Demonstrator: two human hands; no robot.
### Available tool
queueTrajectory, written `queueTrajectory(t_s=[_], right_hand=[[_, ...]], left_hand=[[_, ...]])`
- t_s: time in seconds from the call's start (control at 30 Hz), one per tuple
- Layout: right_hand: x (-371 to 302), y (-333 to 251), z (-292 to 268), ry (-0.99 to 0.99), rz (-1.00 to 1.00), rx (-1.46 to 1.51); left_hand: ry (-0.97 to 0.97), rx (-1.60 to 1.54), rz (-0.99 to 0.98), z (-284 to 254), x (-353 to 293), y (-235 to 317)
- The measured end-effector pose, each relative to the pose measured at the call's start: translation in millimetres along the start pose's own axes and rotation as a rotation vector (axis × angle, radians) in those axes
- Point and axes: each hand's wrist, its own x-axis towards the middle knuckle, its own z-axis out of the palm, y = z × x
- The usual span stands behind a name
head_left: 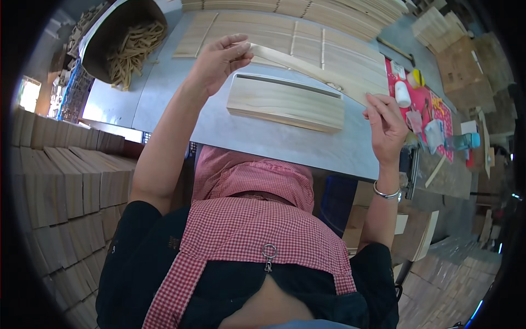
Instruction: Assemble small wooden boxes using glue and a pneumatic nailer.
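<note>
Straight through the middle of the counter (145, 104), the way is blocked by the wooden box (285, 105), while the air over the flat boards (356, 59) behind it is barred by the pale strip (298, 64) spanned between left hand (222, 59) and right hand (387, 123). Open room is found along the near edge and at the left, bounded by the shavings bin (94, 54); the right is crowded by the white bottle (402, 94).
</note>
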Motion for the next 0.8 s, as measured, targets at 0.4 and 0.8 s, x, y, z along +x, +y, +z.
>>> queueTrajectory(t_s=[0.4,0.8], right_hand=[[32.9,77.1,25.3,-0.052,0.307,-0.125],[23.7,103.3,34.1,-0.043,0.180,-0.241]], left_hand=[[0.049,0.586,0.140,-36.3,12.1,-29.4],[0.092,0.878,0.225,-36.4,9.8,-49.9]])
